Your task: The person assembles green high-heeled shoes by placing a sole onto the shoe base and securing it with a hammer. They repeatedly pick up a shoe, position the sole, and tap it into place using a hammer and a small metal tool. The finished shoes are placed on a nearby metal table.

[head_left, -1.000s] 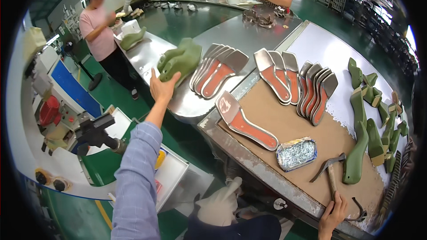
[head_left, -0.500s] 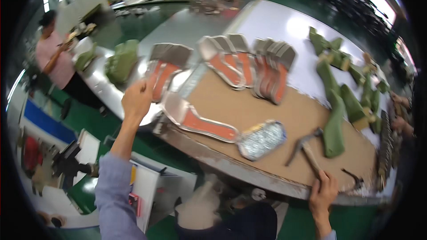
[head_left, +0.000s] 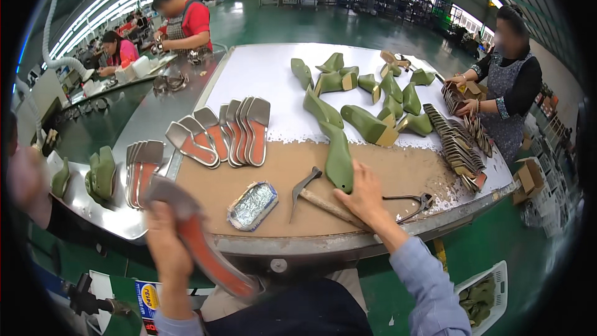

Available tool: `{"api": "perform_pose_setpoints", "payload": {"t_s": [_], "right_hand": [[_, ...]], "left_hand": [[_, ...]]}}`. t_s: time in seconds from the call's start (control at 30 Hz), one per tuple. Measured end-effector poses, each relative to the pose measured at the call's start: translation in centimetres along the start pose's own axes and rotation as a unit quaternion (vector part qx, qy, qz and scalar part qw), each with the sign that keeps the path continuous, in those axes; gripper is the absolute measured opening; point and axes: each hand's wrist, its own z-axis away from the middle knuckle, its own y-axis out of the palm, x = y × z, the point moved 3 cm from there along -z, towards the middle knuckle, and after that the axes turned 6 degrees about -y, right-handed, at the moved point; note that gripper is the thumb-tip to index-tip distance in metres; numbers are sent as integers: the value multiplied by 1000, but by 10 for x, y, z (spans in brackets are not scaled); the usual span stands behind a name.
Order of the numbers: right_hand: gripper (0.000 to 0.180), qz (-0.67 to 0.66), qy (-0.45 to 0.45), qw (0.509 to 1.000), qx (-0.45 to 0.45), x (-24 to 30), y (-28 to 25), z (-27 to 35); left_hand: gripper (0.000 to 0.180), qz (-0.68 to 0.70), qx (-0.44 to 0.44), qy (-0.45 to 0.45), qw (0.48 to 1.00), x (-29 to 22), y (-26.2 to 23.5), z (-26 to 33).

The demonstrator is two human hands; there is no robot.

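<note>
Head view: insole (head_left: 209,252) in left fingers (head_left: 161,216)

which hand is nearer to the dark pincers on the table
The right hand: it is just left of the pincers, by the end of a green shoe last. The left hand is much farther left, holding an orange-and-silver insole.

From here I count one hammer (head_left: 329,207), one pair of pincers (head_left: 425,200), one box (head_left: 232,216) of silvery bits (head_left: 254,204), one crate (head_left: 501,295), a single insole (head_left: 200,242) plus three bunches (head_left: 144,171), over ten lasts (head_left: 339,157).
</note>
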Motion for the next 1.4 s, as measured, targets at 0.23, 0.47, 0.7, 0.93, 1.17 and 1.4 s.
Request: {"api": "perform_pose_setpoints", "payload": {"t_s": [0.23,0.47,0.7,0.93,1.17,1.4], "right_hand": [[58,-663,190,720,77,-6,-2,-17],[65,-508,-69,858,39,116,-63,85],[67,-482,-150,859,88,156,-66,108],[95,-698,80,606,374,148,-53,135],[78,-421,-89,867,250,151,-73,111],[74,-267,-234,919,173,135,-33,76]], "left_hand": [[45,64,5,-52,997,56,62,31],[42,329,29,-134,934,55,112,34],[44,299,-45,-85,949,60,90,43],[54,291,49,-86,952,57,99,64],[75,328,97,39,939,41,97,58],[38,242,-63,-76,965,58,37,43]]}}
